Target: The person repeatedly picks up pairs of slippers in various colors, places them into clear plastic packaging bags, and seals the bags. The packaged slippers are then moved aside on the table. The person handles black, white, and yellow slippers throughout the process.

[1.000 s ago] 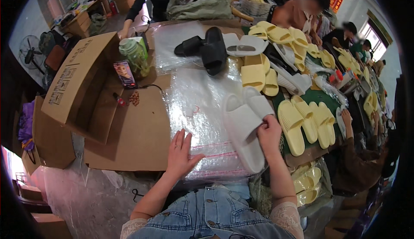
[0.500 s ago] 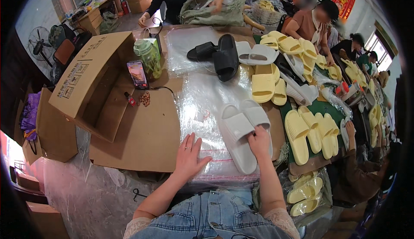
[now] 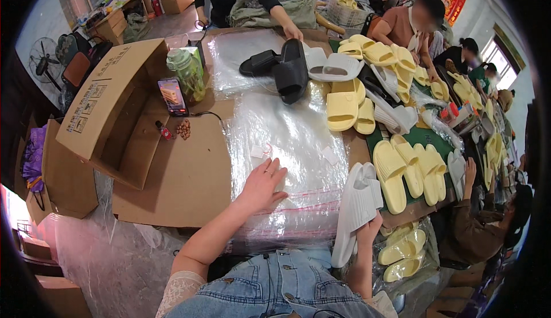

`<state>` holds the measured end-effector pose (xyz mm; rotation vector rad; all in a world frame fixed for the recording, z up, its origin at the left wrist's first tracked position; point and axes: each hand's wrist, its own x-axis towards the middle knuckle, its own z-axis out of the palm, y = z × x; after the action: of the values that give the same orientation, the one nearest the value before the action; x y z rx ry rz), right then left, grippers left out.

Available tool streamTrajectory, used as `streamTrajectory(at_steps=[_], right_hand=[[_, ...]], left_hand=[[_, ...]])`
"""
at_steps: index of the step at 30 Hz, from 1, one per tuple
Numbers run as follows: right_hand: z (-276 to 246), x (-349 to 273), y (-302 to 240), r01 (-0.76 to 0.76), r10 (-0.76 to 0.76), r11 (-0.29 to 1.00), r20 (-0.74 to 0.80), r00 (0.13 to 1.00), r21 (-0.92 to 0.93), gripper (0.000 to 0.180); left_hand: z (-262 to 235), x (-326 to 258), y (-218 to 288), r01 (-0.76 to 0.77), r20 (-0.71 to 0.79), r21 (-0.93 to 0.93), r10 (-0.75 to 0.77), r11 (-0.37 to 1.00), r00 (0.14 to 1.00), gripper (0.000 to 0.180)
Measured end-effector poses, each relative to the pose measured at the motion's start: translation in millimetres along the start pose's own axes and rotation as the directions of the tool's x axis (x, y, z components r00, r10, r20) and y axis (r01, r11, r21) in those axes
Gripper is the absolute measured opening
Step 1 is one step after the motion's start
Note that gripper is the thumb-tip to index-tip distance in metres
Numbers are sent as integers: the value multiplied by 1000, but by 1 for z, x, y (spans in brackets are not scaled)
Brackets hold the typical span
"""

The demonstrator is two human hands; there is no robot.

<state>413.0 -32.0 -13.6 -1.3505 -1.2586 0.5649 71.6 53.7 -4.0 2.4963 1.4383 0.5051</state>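
My right hand (image 3: 369, 230) grips a pair of light grey slide slippers (image 3: 356, 206) at the right front edge of the table, the two pressed together and tipped on their sides. My left hand (image 3: 264, 186) lies on a stack of clear plastic bags (image 3: 287, 129), fingers stretched out and nothing held. Just beyond its fingertips is a small white tag (image 3: 258, 150) with a reddish loop. Another small pale square (image 3: 330, 155) lies on the bags farther right.
Black slides (image 3: 290, 71) lie at the far side, by a co-worker's hand (image 3: 293, 32). Yellow slides (image 3: 392, 172) crowd the right. Leftward are a phone (image 3: 172, 97), a green-lidded bottle (image 3: 186, 74), a small red bottle (image 3: 163, 130), reddish nuts (image 3: 183, 129) and an open carton (image 3: 109, 111).
My right hand has drawn the grey slides right and toward me, tipping them up. My left hand has moved forward to the tag. Across the table, a co-worker's hand has come to the black slides.
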Motion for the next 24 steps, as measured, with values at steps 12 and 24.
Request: streamTrajectory(at_steps=[12,24], right_hand=[[11,-4,-20,6,-7,1000,58,998,1,30],[3,28,-68,341,58,812,646,761,-473,27]], left_hand=[[-7,5,0,-2,-273,-94,-24,996,962,19],[-30,8,42,-22,-357,-273,-80,962,931,16]])
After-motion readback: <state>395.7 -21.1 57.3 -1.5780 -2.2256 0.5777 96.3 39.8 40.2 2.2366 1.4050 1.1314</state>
